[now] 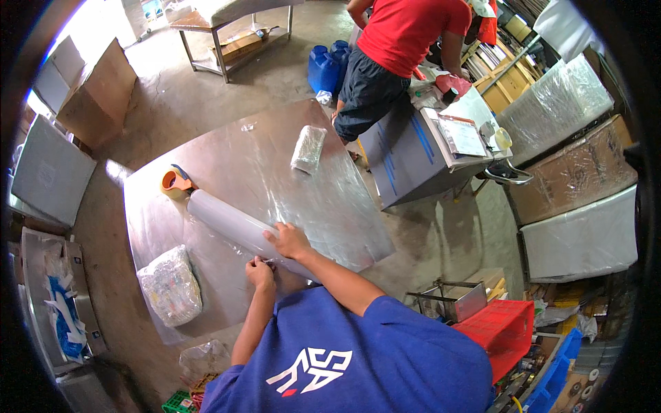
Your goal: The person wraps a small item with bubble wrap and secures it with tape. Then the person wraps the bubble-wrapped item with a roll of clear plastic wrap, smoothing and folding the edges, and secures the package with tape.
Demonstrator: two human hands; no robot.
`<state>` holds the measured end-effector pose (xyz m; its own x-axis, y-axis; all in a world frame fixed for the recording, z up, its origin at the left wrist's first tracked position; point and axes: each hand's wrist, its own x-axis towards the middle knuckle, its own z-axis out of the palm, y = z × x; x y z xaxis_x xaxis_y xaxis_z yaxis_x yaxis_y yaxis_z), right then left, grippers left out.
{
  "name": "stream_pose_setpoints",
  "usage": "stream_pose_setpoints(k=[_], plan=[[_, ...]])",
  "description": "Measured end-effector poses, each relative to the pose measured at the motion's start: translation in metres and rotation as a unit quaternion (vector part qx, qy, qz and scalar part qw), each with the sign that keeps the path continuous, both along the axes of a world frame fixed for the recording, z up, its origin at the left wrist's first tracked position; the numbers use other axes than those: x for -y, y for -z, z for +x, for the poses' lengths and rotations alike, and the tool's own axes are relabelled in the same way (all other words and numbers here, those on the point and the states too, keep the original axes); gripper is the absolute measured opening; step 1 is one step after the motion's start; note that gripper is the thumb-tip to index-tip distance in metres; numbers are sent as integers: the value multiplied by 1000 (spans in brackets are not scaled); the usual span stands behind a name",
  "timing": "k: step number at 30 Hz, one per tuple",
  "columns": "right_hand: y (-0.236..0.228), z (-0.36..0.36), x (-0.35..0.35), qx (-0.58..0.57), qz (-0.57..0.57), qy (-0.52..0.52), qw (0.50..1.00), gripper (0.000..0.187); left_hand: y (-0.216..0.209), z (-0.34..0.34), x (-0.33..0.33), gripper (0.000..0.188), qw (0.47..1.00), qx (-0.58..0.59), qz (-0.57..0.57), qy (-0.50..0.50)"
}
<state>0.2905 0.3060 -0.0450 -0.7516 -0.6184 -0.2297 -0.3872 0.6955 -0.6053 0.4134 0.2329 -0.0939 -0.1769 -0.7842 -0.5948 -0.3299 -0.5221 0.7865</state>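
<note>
The roll (231, 219) lies on the table (234, 158), under the spread fingers of the right hand (292, 242). The left hand (260, 272) is just beside it; whether those fingers pinch anything, I cannot tell.

Left hand (260, 273) nearer body, fingers (257, 262) curled; right hand (290, 242) farther out, palm down, fingers spread; forearms (343, 281) angled inward.

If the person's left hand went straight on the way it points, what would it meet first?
Most likely the roll of plastic film, just ahead of the left hand; whether they already touch is unclear.
</note>
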Motion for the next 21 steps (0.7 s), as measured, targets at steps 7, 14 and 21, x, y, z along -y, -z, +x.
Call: stream_pose_setpoints(k=[7, 14, 21], plan=[[35, -19, 0, 43, -18, -118, 992, 111, 3, 22, -1, 20, 997, -25, 60, -38], [33, -79, -15, 286, -71, -96, 951, 95, -3, 28, -5, 17, 999, -24, 34, -10], [-27, 15, -29, -160, -15, -73, 984, 74, -15, 28, -7, 17, 1000, -19, -7, -6]])
